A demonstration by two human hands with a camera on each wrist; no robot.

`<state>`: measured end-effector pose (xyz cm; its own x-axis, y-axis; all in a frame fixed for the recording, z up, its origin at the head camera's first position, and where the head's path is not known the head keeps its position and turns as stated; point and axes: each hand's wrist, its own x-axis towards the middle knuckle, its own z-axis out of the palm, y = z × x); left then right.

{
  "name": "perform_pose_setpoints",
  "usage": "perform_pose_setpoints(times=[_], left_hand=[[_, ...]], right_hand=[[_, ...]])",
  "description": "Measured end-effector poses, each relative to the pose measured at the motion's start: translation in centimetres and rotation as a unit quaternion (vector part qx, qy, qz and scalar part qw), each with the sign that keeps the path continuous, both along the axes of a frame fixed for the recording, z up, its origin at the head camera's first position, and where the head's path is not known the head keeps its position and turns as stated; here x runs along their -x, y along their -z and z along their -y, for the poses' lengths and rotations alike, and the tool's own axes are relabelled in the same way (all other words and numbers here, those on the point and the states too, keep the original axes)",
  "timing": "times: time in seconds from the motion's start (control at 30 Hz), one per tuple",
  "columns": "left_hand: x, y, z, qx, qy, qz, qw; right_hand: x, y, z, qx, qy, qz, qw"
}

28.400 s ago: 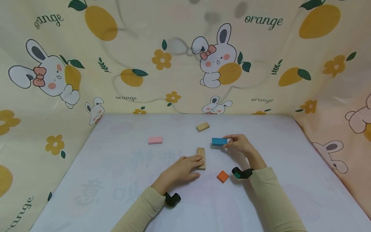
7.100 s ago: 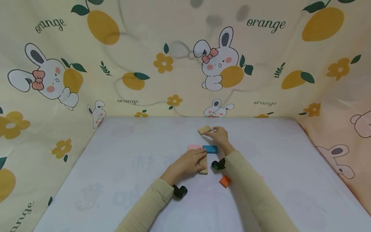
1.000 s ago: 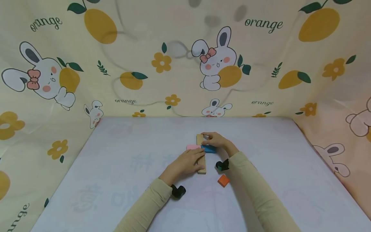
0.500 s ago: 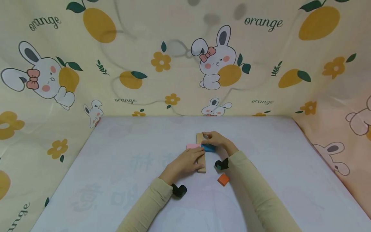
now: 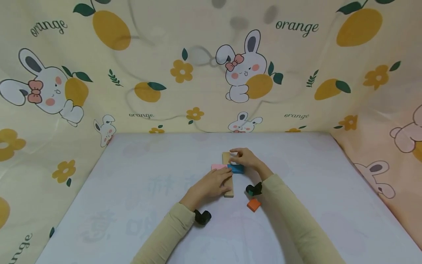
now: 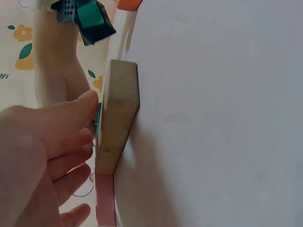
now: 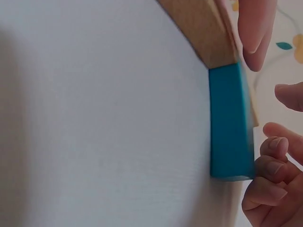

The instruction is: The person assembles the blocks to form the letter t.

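In the head view, a long wooden block lies lengthwise at mid-table, and my left hand rests its fingers on top of it. A pink block and a blue block sit side by side across its far end. Beyond them stands a small wooden block, in line with the long one. My right hand is at that block's right side, thumb and index finger spread apart. The right wrist view shows the blue block close up, with the other fingers loosely bent beside it.
An orange block lies apart, nearer to me and right of the long block. A patterned cloth with rabbits and oranges hangs behind the white table. Each wrist bears a black camera.
Over the last half minute, the pink, blue and small wooden blocks came together at the long block's far end. In the last second, my right hand has shifted slightly away from the small wooden block.
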<state>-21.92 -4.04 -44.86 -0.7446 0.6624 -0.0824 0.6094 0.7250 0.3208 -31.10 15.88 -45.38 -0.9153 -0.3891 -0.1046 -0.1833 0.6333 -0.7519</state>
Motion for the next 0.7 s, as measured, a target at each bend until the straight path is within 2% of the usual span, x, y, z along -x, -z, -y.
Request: perform_pose_setpoints(times=[0.4, 0.7], left_hand=[[0.9, 0.3, 0.5, -0.005, 0.026, 0.007, 0.9996], [1.2, 0.6, 0.7, -0.011, 0.038, 0.007, 0.9992]], right_hand=[[-1.5, -1.2, -0.3, 0.026, -0.003, -0.009, 0.9996], [-2.4, -1.9, -0.4, 0.035, 0.007, -0.012, 0.9993]])
